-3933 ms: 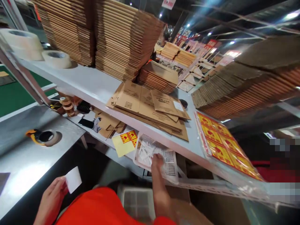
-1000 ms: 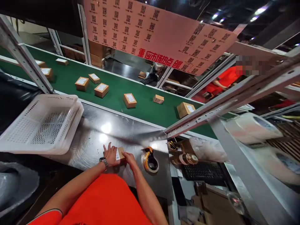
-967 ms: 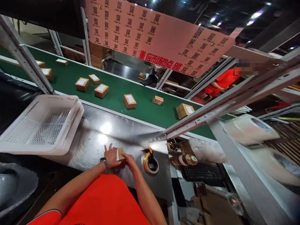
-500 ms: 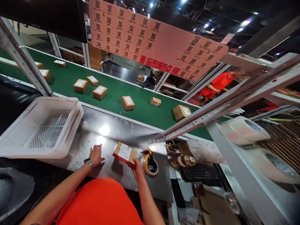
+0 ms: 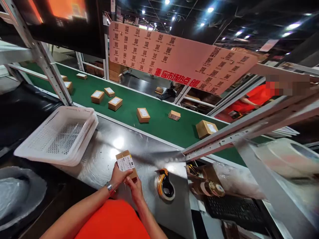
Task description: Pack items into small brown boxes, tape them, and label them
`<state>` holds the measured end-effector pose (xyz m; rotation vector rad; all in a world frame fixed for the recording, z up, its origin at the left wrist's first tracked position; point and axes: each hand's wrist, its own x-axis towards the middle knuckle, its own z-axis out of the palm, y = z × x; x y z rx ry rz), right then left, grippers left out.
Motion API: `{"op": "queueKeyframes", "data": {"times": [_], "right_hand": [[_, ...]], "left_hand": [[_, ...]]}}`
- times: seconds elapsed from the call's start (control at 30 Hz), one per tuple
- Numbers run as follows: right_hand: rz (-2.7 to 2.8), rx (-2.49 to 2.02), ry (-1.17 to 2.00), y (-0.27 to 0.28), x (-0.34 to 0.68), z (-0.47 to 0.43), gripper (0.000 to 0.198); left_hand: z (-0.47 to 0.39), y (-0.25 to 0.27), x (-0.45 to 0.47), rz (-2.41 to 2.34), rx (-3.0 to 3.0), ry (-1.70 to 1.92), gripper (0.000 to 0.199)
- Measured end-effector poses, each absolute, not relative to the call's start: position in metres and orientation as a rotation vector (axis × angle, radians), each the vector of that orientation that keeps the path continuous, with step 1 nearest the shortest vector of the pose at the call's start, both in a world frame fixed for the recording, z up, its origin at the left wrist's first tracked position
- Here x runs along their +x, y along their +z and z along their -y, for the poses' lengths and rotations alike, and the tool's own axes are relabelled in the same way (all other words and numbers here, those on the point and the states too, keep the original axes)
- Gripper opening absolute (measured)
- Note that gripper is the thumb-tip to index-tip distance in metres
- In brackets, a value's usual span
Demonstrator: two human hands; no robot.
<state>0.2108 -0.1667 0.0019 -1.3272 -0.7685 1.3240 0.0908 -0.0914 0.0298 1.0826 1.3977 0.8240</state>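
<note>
Cardboard box (image 5: 126, 163), small and bearing a white printed label on its upper face, held just above the steel counter (image 5: 139, 156) near its front edge. At far left, stacked white perforated baskets (image 5: 59, 136) sit on the counter, well apart from the box. Left hand (image 5: 117, 177), with a wristwatch (image 5: 109, 188) at the wrist, grips the box's left side, fingers closed on it. Right hand (image 5: 134, 186) meets the box at its lower near corner, fingers closed on that edge. Just right of the hands, a tape dispenser (image 5: 164, 186) with an orange-and-black handle rests on the counter, near but not touching the right hand. Behind the counter, a green conveyor belt (image 5: 159, 122) carries several labelled boxes (image 5: 143, 115), apart from one another. A slanted metal frame bar (image 5: 239, 127) crosses above the right end of the counter; beneath it lie tape rolls (image 5: 209, 187) and a black keyboard (image 5: 231, 209). Overhead hangs a pink sign (image 5: 179, 63) printed with QR codes. A person in an orange shirt (image 5: 245, 101) is at work beyond the belt, upper right.
</note>
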Motion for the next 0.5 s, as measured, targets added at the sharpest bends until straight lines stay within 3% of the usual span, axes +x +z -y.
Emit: {"op": "queueKeyframes", "data": {"times": [0.2,0.37,0.5], "right_hand": [[0.830,-1.383,1.363,0.006,0.232,0.177,0.088],[1.193,-1.402,1.163,0.032,0.258,0.155,0.090],[1.334,-1.335,1.250,0.048,0.262,0.141,0.086]], "left_hand": [[0.100,0.031,0.079,-1.434,0.896,0.893,0.041],[0.119,0.035,0.087,-1.445,0.998,0.871,0.047],[0.132,0.030,0.099,-1.463,1.081,0.895,0.053]]}}
